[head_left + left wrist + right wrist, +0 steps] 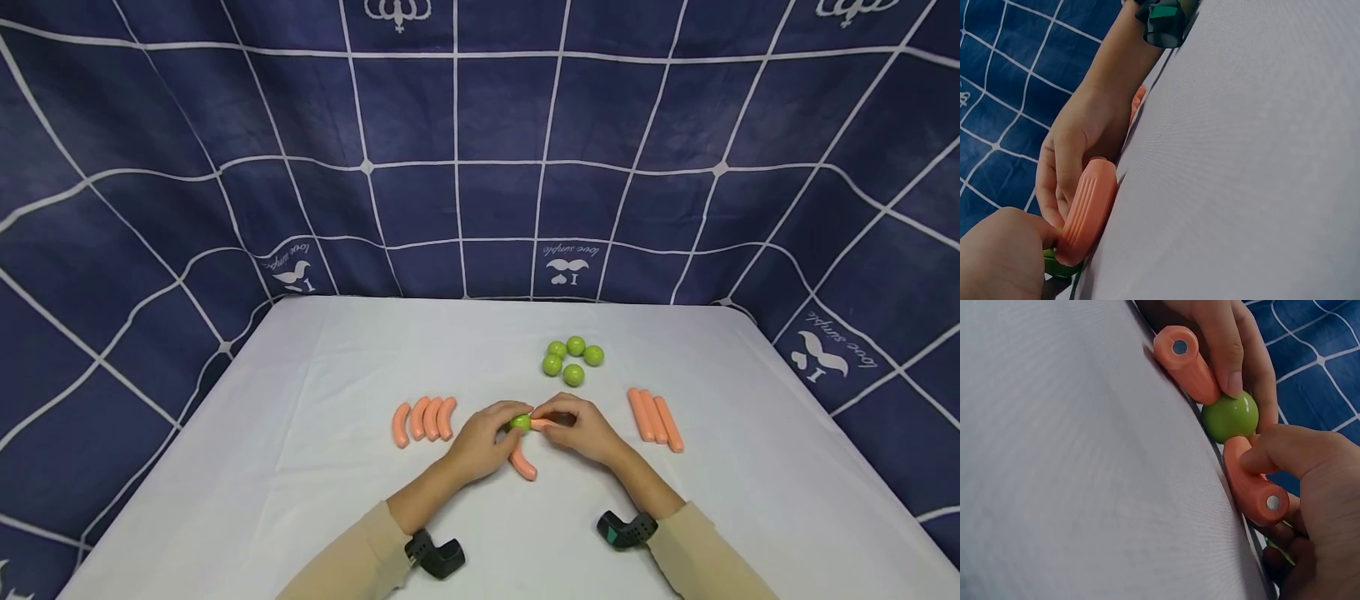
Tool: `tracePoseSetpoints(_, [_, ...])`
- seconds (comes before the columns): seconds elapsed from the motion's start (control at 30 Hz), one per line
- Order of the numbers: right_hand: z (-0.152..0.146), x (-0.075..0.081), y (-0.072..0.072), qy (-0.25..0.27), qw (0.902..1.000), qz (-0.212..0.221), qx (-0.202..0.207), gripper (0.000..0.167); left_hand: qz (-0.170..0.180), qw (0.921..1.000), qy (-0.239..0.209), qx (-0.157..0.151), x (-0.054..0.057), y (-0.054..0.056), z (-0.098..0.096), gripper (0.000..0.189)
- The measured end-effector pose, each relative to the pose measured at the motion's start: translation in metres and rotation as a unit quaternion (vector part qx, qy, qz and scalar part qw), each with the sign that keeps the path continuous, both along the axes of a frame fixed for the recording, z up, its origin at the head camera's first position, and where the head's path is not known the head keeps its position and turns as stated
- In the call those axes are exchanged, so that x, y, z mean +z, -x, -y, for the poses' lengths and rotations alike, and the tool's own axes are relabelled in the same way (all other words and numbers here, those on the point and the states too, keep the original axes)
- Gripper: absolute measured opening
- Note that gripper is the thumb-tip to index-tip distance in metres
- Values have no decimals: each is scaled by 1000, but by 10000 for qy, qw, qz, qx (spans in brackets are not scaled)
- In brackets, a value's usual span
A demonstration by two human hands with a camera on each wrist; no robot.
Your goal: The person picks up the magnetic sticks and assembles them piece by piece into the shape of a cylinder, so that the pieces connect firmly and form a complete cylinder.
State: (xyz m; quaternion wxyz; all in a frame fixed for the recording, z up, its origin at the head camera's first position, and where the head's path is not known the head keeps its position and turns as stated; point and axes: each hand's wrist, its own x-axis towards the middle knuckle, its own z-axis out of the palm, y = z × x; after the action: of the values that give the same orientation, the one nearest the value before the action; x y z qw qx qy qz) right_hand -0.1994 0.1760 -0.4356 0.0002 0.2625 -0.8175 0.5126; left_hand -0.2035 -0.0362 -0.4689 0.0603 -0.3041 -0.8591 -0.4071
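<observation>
My left hand [480, 442] pinches a glossy green ball [1230, 417] between thumb and fingers at the middle of the table. A curved orange magnetic rod [1185, 365] meets the ball on the near side and lies toward me, with a round metal disc in its free end. My right hand [588, 429] grips a second curved orange rod [1249, 481] between thumb and fingers; its inner end is right at the ball, and a metal disc shows in its outer end. In the left wrist view, the near rod [1088, 212] partly covers the ball.
Several curved orange rods [431, 418] lie in a row left of my hands. Beyond them, several green balls [573, 375] form a loose group. Three straight orange rods [654, 418] rest at right. White cloth [337, 517] covers the table; blue checked curtains [495, 200] surround it.
</observation>
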Motion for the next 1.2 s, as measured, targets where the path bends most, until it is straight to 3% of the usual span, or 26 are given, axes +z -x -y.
tracePoseSetpoints(0.17, [1, -1, 0, -173, 9995, -96, -251, 21, 27, 9999, 15, 142, 1, 0, 0, 30])
tracePoseSetpoints(0.47, [-7, -33, 18, -306, 9973, -144, -650, 21, 76, 9995, -135, 293, -2, 0, 2, 23])
tracePoseSetpoints(0.77, [-8, -33, 21, -576, 9886, -291, -1362, 18, 65, 9995, -167, 257, -1, 3, 0, 21])
tracePoseSetpoints(1.2, [-7, -35, 23, -534, 9882, -183, -1425, 21, 213, 9986, -273, 410, -3, 1, 0, 23])
